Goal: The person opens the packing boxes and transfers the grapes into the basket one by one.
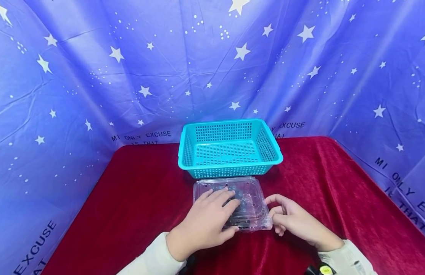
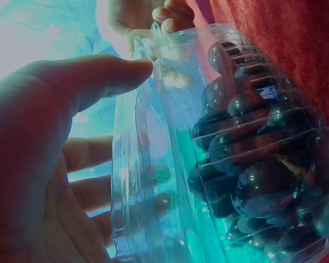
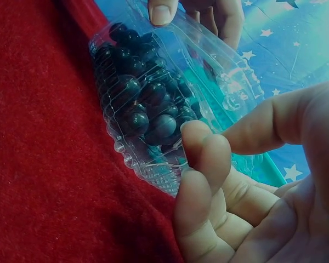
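A clear plastic clamshell box (image 1: 255, 198) lies on the red cloth, with its lid down. Dark grapes (image 3: 137, 93) fill part of it and show through its ribbed wall in both wrist views. My left hand (image 1: 209, 215) rests across the lid with its fingers spread out straight. In the left wrist view the left thumb (image 2: 115, 74) reaches to the seam between lid and base. At the box's right front corner, my right hand (image 1: 295, 221) pinches the plastic edge between thumb and curled fingers.
Right behind the box stands a turquoise plastic basket (image 1: 229, 168) with perforated walls. Red velvet cloth (image 1: 144, 183) covers the table. A blue curtain (image 1: 185, 76) with white stars hangs behind and along both sides.
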